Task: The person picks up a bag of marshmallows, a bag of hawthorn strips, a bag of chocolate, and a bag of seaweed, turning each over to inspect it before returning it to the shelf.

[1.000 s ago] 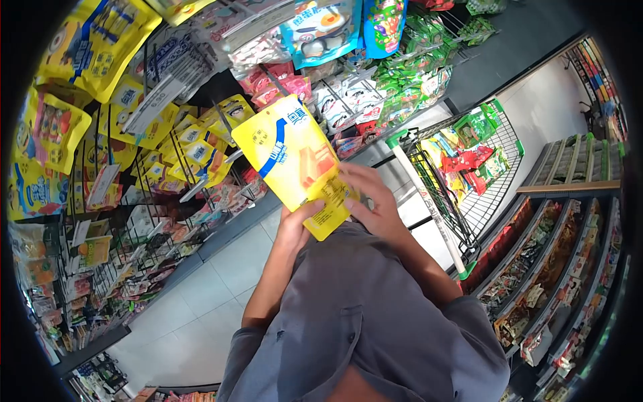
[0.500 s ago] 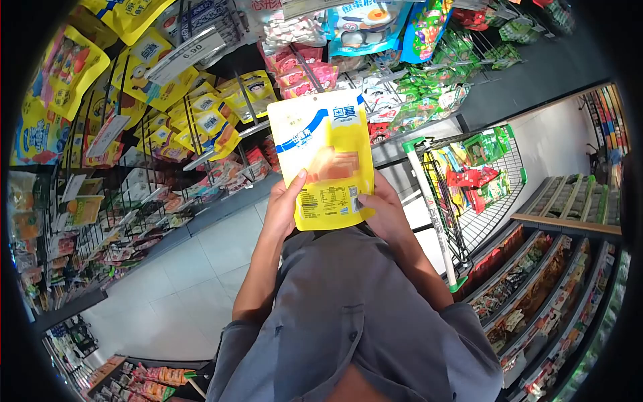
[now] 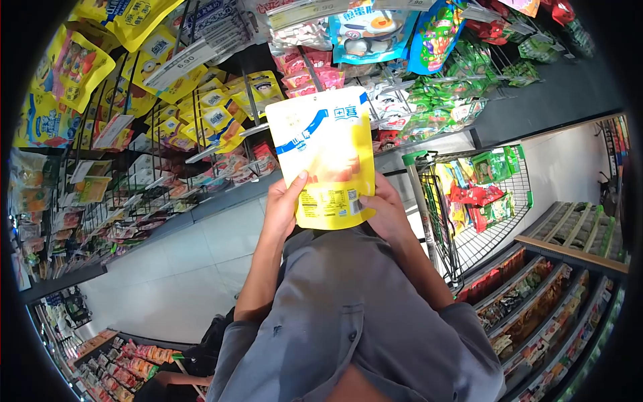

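A yellow and white snack pouch (image 3: pixel 328 157) with a blue stripe is held upright in front of my body, its printed side facing me. My left hand (image 3: pixel 284 204) grips its lower left edge, thumb on the front. The lower right edge is pinched by my right hand (image 3: pixel 385 208), with that thumb beside the barcode. The fingers behind the pouch are hidden. Glare washes out part of the print.
Racks of hanging yellow pouches (image 3: pixel 214 119), a blue bag (image 3: pixel 370 33) and price tags (image 3: pixel 181 65) stand ahead. At right is a shopping cart (image 3: pixel 526 177) holding red and green packets (image 3: pixel 492 204). Stepped snack shelves (image 3: pixel 529 285) are lower right. A person's arm (image 3: pixel 181 378) shows lower left.
The view has shifted slightly, so the racks and cart sit a little differently. More of a person in dark clothing shows at the lower left. Both hands keep their grip, and glare on the pouch has grown.
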